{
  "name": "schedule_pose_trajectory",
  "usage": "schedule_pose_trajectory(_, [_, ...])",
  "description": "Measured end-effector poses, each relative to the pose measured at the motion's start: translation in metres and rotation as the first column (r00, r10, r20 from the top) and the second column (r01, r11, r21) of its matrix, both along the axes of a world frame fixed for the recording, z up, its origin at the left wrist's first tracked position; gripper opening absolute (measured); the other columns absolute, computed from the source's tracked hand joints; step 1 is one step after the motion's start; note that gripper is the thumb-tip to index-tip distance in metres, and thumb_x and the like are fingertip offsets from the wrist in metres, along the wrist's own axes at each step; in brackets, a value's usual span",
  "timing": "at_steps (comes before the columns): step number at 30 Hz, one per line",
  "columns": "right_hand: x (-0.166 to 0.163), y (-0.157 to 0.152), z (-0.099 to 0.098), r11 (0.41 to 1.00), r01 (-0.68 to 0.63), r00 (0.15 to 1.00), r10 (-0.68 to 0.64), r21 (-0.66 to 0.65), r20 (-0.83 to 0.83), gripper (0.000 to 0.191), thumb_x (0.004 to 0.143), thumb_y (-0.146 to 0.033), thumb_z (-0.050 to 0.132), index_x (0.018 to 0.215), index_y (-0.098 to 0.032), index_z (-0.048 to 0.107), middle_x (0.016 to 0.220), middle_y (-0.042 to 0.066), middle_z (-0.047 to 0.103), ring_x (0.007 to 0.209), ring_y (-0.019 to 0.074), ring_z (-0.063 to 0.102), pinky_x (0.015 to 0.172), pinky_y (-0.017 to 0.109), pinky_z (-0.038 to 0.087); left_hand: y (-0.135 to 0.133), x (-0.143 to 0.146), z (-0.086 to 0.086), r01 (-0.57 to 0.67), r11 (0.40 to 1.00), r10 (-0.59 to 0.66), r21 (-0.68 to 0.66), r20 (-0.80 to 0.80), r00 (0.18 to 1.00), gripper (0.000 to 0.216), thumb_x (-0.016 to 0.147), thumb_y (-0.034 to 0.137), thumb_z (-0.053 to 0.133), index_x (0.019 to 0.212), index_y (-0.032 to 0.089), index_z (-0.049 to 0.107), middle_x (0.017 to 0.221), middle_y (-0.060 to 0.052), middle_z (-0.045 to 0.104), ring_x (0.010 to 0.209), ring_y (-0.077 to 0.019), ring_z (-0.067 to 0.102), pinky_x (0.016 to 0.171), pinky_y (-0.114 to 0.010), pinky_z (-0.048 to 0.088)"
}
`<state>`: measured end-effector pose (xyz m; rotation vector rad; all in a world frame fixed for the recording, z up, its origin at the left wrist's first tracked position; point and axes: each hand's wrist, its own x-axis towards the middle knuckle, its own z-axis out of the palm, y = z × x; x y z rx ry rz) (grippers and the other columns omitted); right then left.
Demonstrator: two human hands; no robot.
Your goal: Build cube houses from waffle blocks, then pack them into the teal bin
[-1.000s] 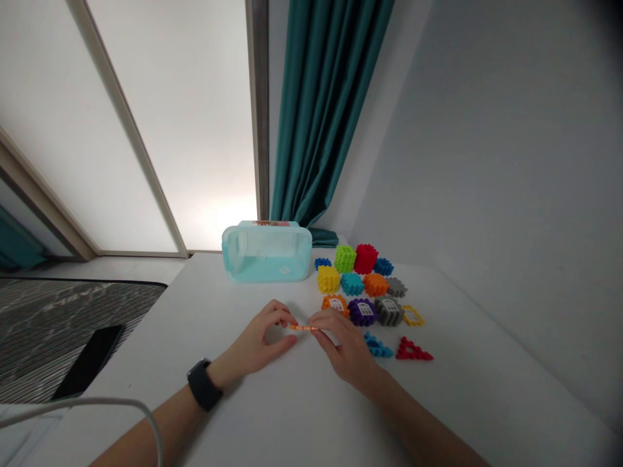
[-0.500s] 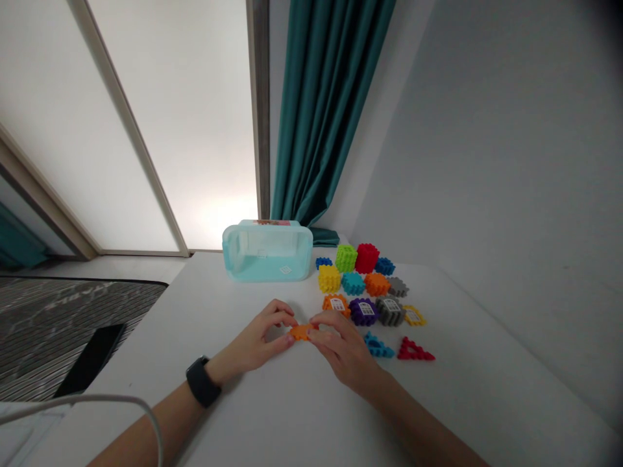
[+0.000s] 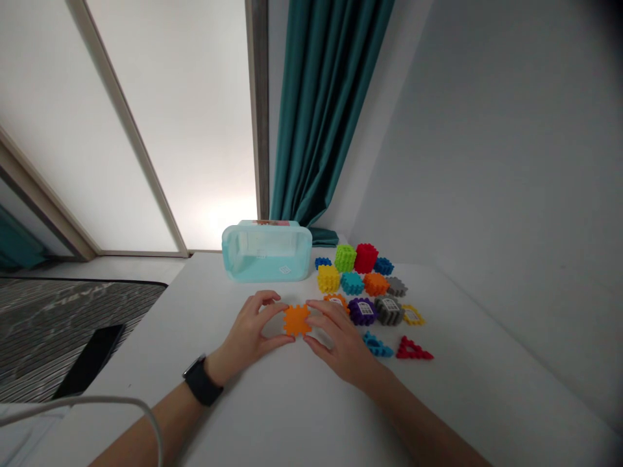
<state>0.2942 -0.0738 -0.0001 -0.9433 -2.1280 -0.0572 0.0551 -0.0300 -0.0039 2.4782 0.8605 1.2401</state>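
An orange toothed square block piece (image 3: 296, 320) is held between my two hands, its flat face turned toward me. My left hand (image 3: 253, 329) pinches its left edge, thumb below and fingers above. On the other side my right hand (image 3: 341, 337) grips the right edge with thumb and fingertips. Just beyond the right hand sits an orange block with a white label (image 3: 335, 300), partly hidden by the fingers. Beside that hand lie a blue toothed piece (image 3: 378, 344) and a red toothed triangle (image 3: 413, 348).
A translucent aqua bin (image 3: 267, 268) lies with its opening toward me at the back of the white table (image 3: 272, 415). Rows of toothed blocks stand at right, including a purple block (image 3: 363, 312), a red block (image 3: 366, 258) and a yellow block (image 3: 328, 279). A cable (image 3: 111, 400) crosses the lower left.
The orange piece has tipped up from lying nearly edge-on, so its square face now shows. Both hands have shifted slightly with it and keep their hold.
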Motion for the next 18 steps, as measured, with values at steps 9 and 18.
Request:
schedule_pose_trajectory(9, [-0.0007, 0.0004, 0.0035, 0.998, -0.018, 0.999, 0.016, 0.061, 0.041, 0.024, 0.093, -0.021, 0.063, 0.116, -0.023, 0.059, 0.128, 0.013, 0.065, 0.119, 0.0274, 0.061, 0.103, 0.051, 0.051, 0.0021, 0.005, -0.0075, 0.072, 0.994, -0.068, -0.078, 0.048, 0.997, 0.047, 0.086, 0.049, 0.073, 0.125, 0.026, 0.061, 0.119, -0.01, 0.054, 0.112, -0.0249, 0.057, 0.096, -0.042, 0.052])
schedule_pose_trajectory(18, [-0.001, -0.0002, 0.0059, 0.993, -0.047, 0.997, 0.041, 0.105, 0.062, 0.029, 0.092, -0.015, 0.062, 0.119, -0.021, 0.057, 0.128, 0.013, 0.065, 0.119, 0.0269, 0.06, 0.103, 0.05, 0.051, -0.0012, 0.0035, -0.004, -0.009, 0.999, 0.013, 0.049, -0.084, 0.996, 0.046, 0.084, 0.045, 0.076, 0.122, 0.022, 0.061, 0.116, -0.011, 0.06, 0.106, -0.0255, 0.059, 0.092, -0.041, 0.051])
